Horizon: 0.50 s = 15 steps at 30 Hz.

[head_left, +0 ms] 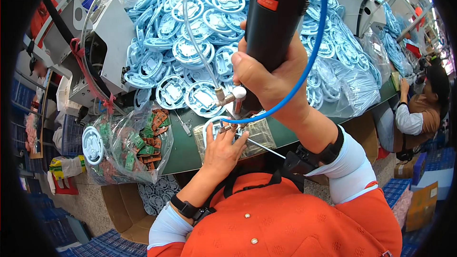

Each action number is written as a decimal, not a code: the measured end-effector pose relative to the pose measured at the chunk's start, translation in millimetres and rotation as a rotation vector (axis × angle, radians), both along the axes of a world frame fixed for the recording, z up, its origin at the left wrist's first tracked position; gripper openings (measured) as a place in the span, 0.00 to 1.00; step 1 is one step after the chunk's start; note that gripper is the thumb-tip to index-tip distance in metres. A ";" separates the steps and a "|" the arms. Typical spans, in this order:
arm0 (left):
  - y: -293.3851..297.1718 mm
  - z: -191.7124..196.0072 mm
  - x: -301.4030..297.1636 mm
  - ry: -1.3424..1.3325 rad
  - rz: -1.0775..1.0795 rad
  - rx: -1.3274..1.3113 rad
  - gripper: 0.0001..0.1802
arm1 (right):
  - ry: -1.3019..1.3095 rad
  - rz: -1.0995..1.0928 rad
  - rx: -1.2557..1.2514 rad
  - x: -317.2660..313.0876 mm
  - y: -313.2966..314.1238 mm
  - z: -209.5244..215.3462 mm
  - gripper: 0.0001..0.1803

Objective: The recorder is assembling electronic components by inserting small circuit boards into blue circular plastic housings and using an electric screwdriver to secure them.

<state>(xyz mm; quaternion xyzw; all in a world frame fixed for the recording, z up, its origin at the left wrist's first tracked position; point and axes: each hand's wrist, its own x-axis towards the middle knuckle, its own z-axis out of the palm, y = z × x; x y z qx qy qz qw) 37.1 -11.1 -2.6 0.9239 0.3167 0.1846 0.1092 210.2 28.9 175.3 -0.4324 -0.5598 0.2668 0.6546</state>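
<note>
My right hand [273, 74] is wrapped round the thick black body of an automatic screwdriver [275, 16], held upright over the bench. Metal fittings at its lower end carry a clear tube [193, 28] and a blue hose [312, 66]. Below the fittings, my left hand [223, 153] holds down a light blue plastic steering-wheel part [207, 135], its fingers spread along the near edge. That part lies on a tan taped mat [264, 135]. The tool's tip and most of the part are hidden behind the fittings and fingers.
A large heap of light blue wheel parts [190, 50] covers the far bench. Left stands a clear bag of circuit boards [147, 145], beside a small screwdriver [183, 123]. A cardboard box [124, 209] of grey parts is below. Another person [419, 109] sits at right.
</note>
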 end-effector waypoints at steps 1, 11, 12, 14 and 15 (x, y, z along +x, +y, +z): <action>0.9 1.3 1.3 -0.013 -0.006 -0.002 0.22 | -0.003 -0.026 -0.009 0.6 -1.4 -0.9 0.22; -1.6 7.4 1.6 0.016 -0.033 0.032 0.21 | 0.073 0.002 0.050 0.3 3.7 -9.3 0.20; -1.0 5.6 1.4 0.031 -0.044 0.056 0.22 | 0.099 0.043 -0.014 4.3 6.4 -11.6 0.20; -2.2 2.0 -0.1 0.050 -0.039 0.075 0.24 | 0.077 0.011 0.025 8.4 4.1 1.0 0.20; 0.1 1.1 0.4 0.050 -0.035 0.083 0.24 | 0.057 -0.022 0.047 10.8 2.3 8.8 0.19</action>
